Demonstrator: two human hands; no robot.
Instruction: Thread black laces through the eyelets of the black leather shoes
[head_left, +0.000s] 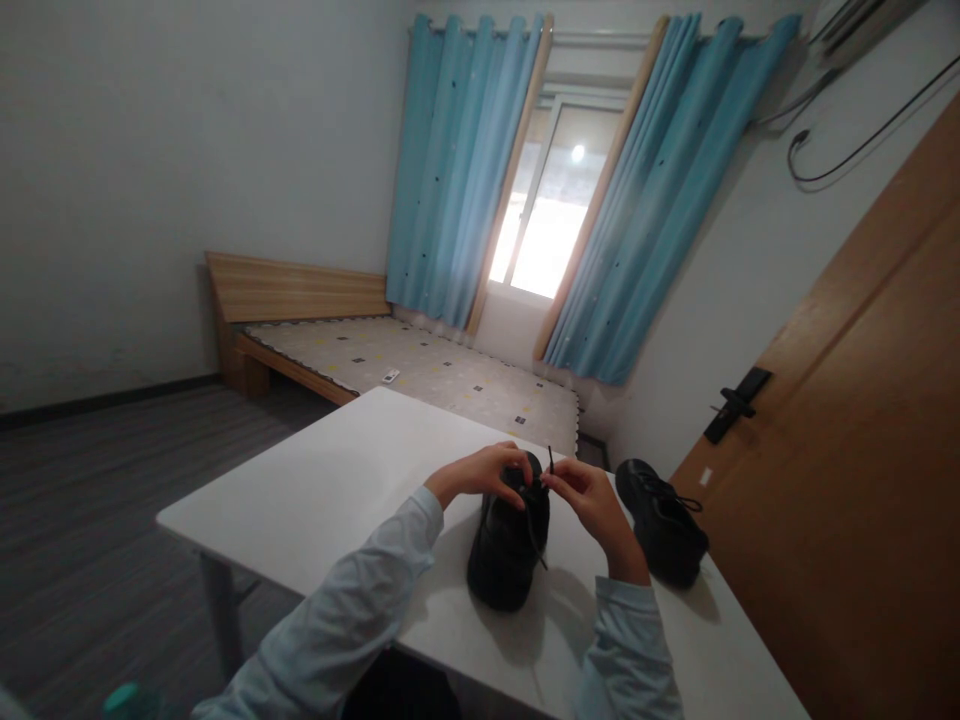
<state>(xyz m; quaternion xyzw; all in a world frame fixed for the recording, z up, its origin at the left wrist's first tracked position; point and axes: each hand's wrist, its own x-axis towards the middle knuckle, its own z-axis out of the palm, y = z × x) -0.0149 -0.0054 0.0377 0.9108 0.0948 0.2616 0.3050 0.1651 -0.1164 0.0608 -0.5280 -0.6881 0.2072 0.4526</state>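
A black shoe stands on the white table in front of me, toe pointing away. My left hand rests over the top of its far end, fingers curled on the laces. My right hand pinches a black shoelace, one end sticking up between the fingers and another strand hanging down the shoe's side. A second black shoe stands to the right, near the table's right edge, laces loose on top.
A wooden bed with a patterned mattress stands beyond the table, under a window with blue curtains. A brown door with a black handle is close on the right. Grey floor lies to the left.
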